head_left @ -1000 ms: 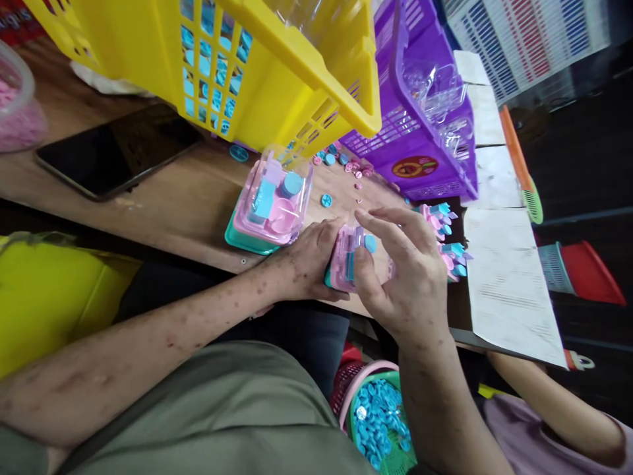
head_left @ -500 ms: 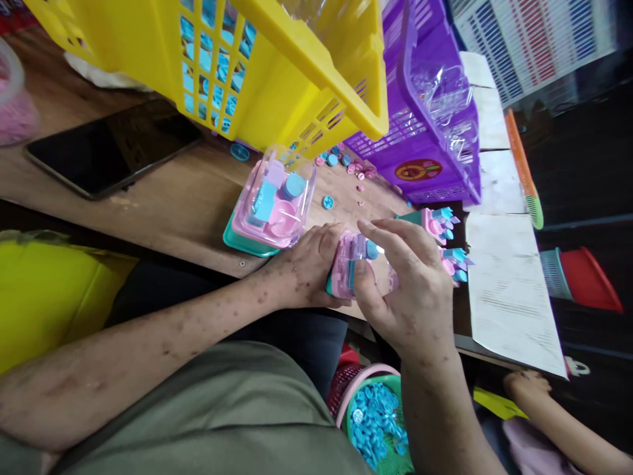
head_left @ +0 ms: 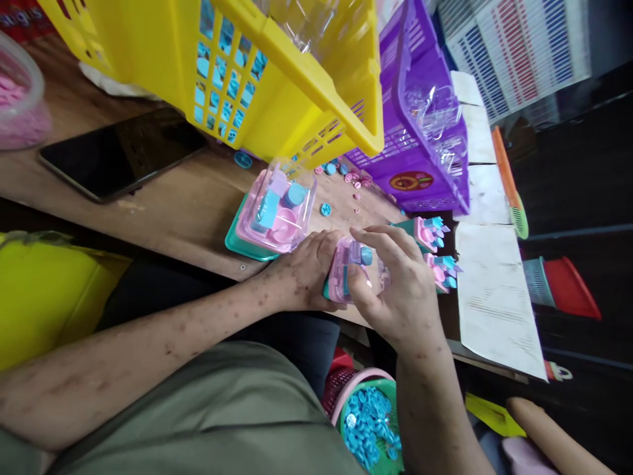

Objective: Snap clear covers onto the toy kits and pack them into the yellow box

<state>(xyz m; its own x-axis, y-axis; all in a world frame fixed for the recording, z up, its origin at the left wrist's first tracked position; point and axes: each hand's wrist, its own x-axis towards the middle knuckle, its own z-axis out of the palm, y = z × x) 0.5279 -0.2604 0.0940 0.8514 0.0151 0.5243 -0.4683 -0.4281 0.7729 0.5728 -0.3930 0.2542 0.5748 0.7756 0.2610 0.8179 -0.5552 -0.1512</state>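
Observation:
A small pink and teal toy box [head_left: 340, 269] with a blue round piece on it is at the table's front edge. My left hand [head_left: 309, 270] is wrapped round its left side. Over its right side, my right hand [head_left: 400, 284] has thumb and fingers bent around a clear plastic piece [head_left: 380, 274], partly hidden by the fingers. Left of my hands stands a larger toy box [head_left: 277, 214] with a teal base, pink top and clear cover. Two similar pink and teal toys, one behind [head_left: 429, 232] and one in front [head_left: 444, 272], lie right of my right hand.
Behind are a yellow basket [head_left: 297, 72] and a purple basket [head_left: 425, 158]. A phone [head_left: 121, 152] lies at the left. Small loose pieces [head_left: 325, 209] dot the table. Below is a green basket [head_left: 383, 396] of blue parts. Another person's arm [head_left: 554, 432] shows at lower right.
The view has shifted slightly. My right hand's fingers remain around the clear piece, and my left hand still holds the box. The other person's hand at lower right has moved, with the forearm now showing.

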